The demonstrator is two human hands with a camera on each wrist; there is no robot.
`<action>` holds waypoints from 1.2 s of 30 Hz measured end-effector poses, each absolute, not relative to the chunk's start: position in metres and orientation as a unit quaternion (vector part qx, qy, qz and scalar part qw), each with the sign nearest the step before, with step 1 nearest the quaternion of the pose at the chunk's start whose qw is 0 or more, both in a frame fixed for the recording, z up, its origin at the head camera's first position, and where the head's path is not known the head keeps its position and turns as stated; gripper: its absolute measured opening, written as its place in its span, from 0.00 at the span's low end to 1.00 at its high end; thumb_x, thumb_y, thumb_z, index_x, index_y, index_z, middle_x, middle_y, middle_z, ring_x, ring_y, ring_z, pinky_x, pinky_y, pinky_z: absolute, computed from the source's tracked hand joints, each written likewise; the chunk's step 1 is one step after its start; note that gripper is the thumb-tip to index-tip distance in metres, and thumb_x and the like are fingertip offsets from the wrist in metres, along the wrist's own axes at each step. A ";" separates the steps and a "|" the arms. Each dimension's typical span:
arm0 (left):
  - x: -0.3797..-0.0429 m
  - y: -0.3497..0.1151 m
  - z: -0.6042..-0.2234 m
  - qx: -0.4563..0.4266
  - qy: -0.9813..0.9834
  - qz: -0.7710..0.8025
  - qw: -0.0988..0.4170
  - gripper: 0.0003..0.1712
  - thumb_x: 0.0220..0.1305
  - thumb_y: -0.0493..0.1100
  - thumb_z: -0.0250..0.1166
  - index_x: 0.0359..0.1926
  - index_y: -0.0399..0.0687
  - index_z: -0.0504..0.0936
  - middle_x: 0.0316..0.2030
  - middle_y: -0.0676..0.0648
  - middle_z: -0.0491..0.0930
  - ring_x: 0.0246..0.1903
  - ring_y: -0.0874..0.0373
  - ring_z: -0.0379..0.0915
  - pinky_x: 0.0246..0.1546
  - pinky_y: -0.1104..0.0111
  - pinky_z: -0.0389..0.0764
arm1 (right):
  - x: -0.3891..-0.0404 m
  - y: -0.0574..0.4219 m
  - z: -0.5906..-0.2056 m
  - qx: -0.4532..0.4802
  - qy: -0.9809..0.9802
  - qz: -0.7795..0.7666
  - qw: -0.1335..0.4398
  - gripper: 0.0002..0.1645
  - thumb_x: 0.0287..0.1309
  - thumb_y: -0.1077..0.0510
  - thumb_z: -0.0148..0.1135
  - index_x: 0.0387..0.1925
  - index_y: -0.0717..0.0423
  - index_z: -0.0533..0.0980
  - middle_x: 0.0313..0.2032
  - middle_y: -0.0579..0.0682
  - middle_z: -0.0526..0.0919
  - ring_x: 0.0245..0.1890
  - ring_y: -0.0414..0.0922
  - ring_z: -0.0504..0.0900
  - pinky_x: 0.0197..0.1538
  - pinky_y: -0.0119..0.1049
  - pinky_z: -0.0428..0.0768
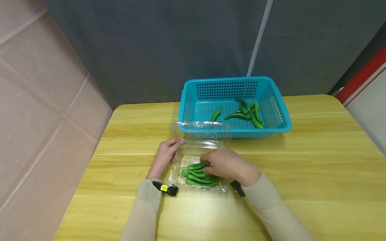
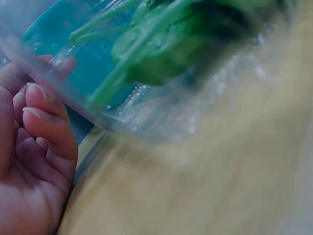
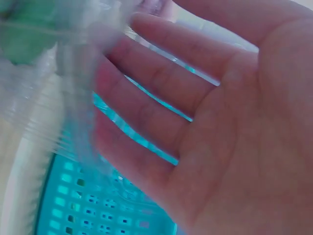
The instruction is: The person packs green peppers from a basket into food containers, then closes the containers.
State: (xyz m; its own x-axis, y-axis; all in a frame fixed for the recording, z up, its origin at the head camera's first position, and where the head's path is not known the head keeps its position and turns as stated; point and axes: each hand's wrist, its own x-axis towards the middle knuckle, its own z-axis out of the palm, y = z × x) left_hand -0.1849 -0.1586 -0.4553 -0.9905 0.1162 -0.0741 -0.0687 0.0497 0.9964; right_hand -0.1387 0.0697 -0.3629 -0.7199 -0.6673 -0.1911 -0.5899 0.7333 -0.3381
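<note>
A clear hinged plastic container (image 1: 172,179) stands with its lid raised, its back overlapping the basket in the head view. Several green chili peppers (image 1: 201,180) lie side by side in it, stems to the left. My left hand (image 1: 166,154) pinches the container's left edge near the hinge; the left wrist view shows this hand (image 2: 41,142) with its lower fingers curled. Over the upper peppers is my right hand (image 1: 227,164), fingertips right at the topmost pepper (image 1: 196,166). In the right wrist view the right hand's fingers (image 3: 156,83) are nearly straight and spread a little.
A blue perforated basket (image 1: 283,124) sits behind the container, with several more green peppers (image 1: 256,117) mostly toward its right side. The wooden table (image 1: 316,167) extends to both sides. A dark grey panel (image 1: 150,50) rises behind it, and a tiled wall (image 1: 45,117) stands at left.
</note>
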 end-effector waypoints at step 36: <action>-0.177 -0.155 -0.438 0.018 0.730 0.679 0.070 0.16 0.58 0.48 0.61 0.41 0.39 0.81 0.14 0.45 0.70 0.10 0.64 0.60 0.09 0.75 0.63 | -0.133 0.146 -0.304 -0.257 0.945 -0.198 0.046 0.14 0.57 0.50 0.57 0.41 0.52 0.78 0.34 0.41 0.79 0.36 0.41 0.77 0.40 0.39 0.76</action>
State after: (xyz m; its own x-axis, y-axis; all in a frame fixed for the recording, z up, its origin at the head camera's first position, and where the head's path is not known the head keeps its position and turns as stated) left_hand -0.1766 -0.1548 -0.4382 -0.9896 0.1217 -0.0771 -0.0682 0.0762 0.9948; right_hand -0.1333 0.1457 -0.3041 -0.8639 -0.5034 0.0151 -0.4672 0.7897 -0.3976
